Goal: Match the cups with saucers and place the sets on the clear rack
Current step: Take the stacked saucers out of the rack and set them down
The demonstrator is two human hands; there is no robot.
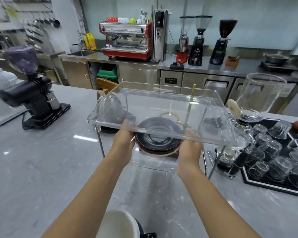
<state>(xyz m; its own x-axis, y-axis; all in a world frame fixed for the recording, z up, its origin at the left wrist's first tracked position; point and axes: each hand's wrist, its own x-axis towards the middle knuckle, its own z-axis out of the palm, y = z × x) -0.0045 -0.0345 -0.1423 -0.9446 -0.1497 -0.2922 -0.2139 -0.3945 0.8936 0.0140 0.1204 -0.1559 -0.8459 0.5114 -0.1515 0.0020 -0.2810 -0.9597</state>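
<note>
We see a clear rack (162, 100) of smooth, glossy, see-through plastic on thin metal legs. Beneath its top shelf, our hands hold a stack of dark saucers (158, 134) with a glazed, faintly shiny surface. The worktop (41, 169) is polished grey stone with pale veining and bright reflections. To our right, clear drinking glasses (272, 152) stand upside down on a matt black rubbery mat (258, 182). Behind, the far counter (213, 67) and its cabinets are brushed steel, and the espresso machine (126, 40) is glossy red with chrome panels.
</note>
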